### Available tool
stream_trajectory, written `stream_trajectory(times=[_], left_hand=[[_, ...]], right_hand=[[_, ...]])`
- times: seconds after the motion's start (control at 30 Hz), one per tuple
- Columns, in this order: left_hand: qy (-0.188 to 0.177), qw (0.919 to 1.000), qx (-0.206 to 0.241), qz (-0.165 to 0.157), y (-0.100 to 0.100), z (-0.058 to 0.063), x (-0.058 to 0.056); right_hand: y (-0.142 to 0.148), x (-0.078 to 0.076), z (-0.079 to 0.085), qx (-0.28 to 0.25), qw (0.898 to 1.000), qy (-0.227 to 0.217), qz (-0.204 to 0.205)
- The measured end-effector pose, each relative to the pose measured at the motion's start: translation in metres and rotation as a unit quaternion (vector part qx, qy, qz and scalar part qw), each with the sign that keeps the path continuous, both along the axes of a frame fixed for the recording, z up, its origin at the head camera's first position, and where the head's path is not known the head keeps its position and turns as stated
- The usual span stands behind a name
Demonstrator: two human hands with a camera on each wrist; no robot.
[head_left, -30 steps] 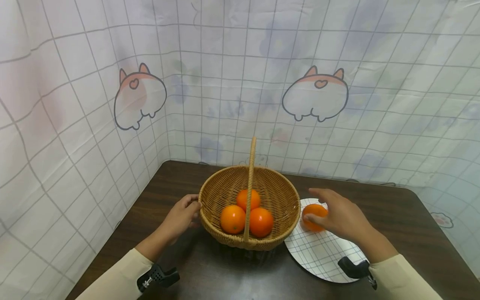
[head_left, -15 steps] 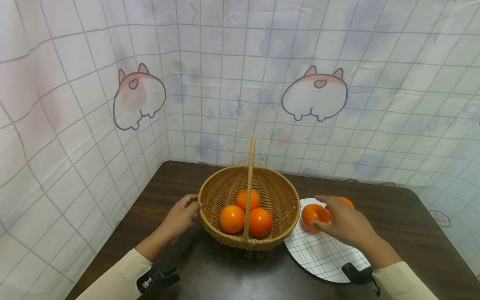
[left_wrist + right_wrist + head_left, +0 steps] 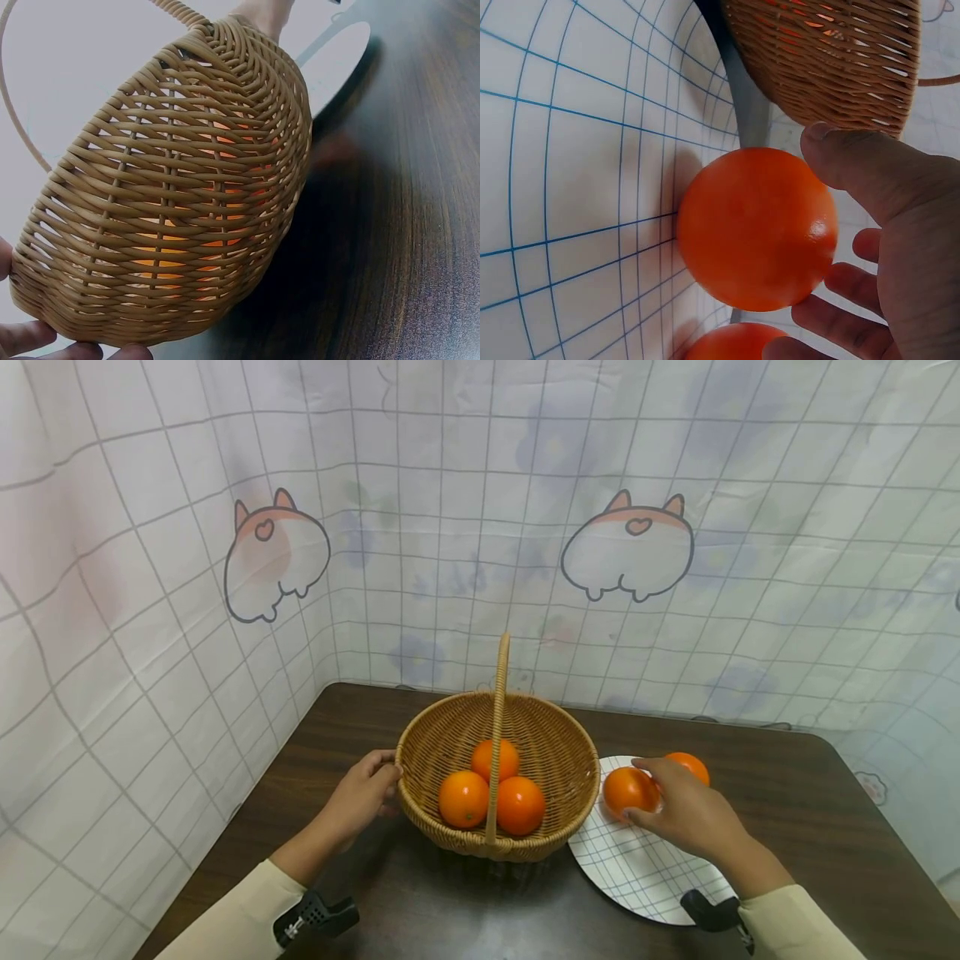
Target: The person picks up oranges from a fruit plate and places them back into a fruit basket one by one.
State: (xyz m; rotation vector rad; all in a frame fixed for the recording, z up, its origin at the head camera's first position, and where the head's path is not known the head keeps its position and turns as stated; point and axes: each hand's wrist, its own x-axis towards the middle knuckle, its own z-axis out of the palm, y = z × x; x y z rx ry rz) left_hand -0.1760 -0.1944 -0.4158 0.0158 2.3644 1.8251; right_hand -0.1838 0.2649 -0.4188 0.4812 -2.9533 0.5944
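A brown wicker basket (image 3: 420, 827) with a tall handle holds three oranges (image 3: 462, 799) in the head view. At its left rim is my left hand (image 3: 367, 793); in the left wrist view its fingers (image 3: 79, 351) curl round the basket's edge. To the right, an orange (image 3: 628, 792) sits on a white round plate (image 3: 645, 877) with a blue grid. My right hand (image 3: 693, 810) has its thumb on one side of this orange and its fingers on the other. Another orange (image 3: 687, 767) lies just behind that hand, partly covered by it.
The dark wooden table (image 3: 465, 910) carries the basket and plate. A white gridded curtain (image 3: 450, 543) with animal drawings hangs behind and at the left. The basket handle (image 3: 501, 693) rises above the rim. The plate stands close to the basket's right side.
My right hand has moved right and down around the front orange on the plate, uncovering part of the orange behind. My left hand and the basket keep their place.
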Motion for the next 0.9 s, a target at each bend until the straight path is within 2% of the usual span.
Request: stream_trajectory(times=[0.9], left_hand=[[-0.002, 1.0000, -0.002, -0.002, -0.002, -0.003, -0.002]], right_hand=[[-0.001, -0.006, -0.015, 0.033, 0.999, 0.020, -0.001]])
